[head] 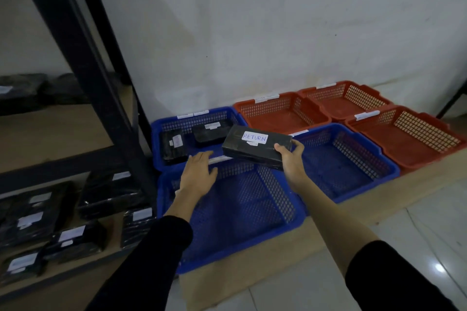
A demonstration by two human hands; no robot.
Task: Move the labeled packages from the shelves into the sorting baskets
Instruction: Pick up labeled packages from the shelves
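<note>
My right hand (290, 161) grips the right end of a black wrapped package (255, 150) whose white label reads RETURN. It hangs above the far rim of the near blue basket (227, 242). My left hand (199, 171) hovers open just left of the package, fingers spread, not touching it. The far left blue basket (161, 139) holds two black labeled packages (174, 146). More black labeled packages (73, 237) lie on the lower shelf at the left.
A third blue basket (366, 184) sits right of my hand. Three red baskets (417, 156) stand behind and to the right along the white wall. A dark shelf post (101, 88) rises at the left. The baskets rest on brown cardboard (252, 270) over white floor tiles.
</note>
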